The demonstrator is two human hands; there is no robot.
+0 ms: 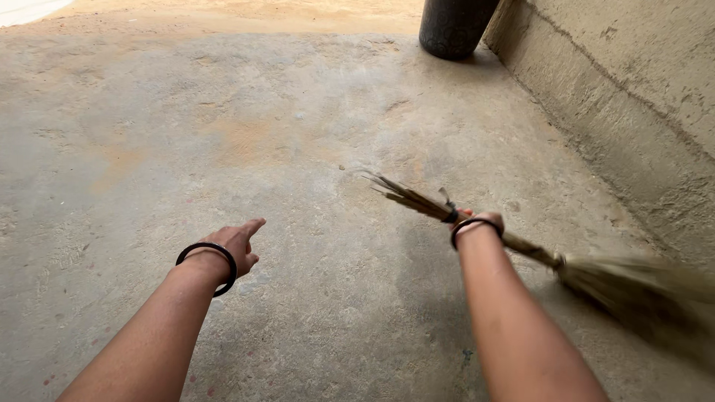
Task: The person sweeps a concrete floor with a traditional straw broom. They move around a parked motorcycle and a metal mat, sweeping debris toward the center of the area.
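Broom (521, 242) held low over a bare concrete floor (223, 134), beside a wall (633, 97).

Floor fills most of the view, with the rough wall rising on the right and a dark round post (453, 26) standing at its far end. The broom lies slanted, bristles blurred at lower right, stub end pointing up-left. The right hand (480, 222) is clamped round its bound handle. The left hand (237, 244) is empty, loosely curled, forefinger out; each wrist wears a dark bangle (208, 264).
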